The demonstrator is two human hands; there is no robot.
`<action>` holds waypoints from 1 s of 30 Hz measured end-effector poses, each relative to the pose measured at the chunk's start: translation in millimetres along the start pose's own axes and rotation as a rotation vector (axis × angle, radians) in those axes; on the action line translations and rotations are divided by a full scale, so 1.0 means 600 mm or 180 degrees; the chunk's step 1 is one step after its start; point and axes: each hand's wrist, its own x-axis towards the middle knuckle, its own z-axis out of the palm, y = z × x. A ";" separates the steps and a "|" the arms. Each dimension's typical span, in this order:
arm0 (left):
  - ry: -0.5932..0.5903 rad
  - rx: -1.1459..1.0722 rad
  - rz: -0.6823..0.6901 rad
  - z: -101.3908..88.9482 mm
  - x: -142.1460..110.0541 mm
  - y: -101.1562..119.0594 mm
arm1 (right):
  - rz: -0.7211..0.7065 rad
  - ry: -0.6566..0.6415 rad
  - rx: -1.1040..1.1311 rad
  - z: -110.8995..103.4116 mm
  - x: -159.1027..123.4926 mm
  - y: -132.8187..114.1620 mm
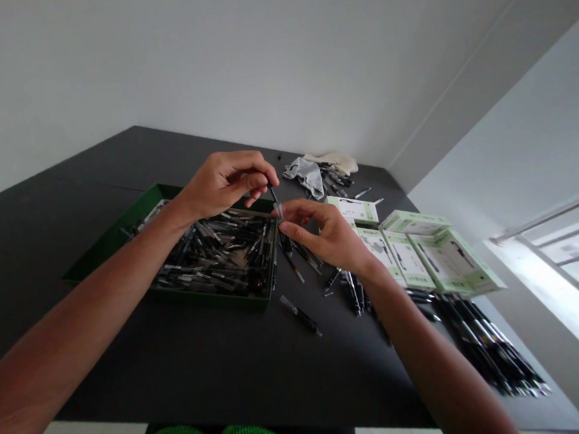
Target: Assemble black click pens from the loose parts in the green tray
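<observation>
Above the right edge of a green tray (160,191), my left hand (234,181) pinches a thin dark pen part (273,193) between thumb and fingertips. The lower end of that part meets a clear pen barrel (279,211), which the thumb and forefinger of my right hand (328,230) grip. Whether the two pieces are joined cannot be made out. Below my left forearm, the tray holds many loose pens and pen parts (212,250). A single pen with a clear end (301,316) lies on the dark table in front of my hands.
Light green pen boxes (407,261) stand right of my right hand, one open. A row of black pens (490,345) lies at the table's right side. Grey cloth (305,174) and more pens (334,180) are near the wall (257,59). Loose pens (354,292) lie beside my right wrist.
</observation>
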 end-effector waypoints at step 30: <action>0.0021 -0.0104 0.0764 0.020 0.005 0.007 | -0.0099 0.0061 0.0250 0.012 0.003 0.008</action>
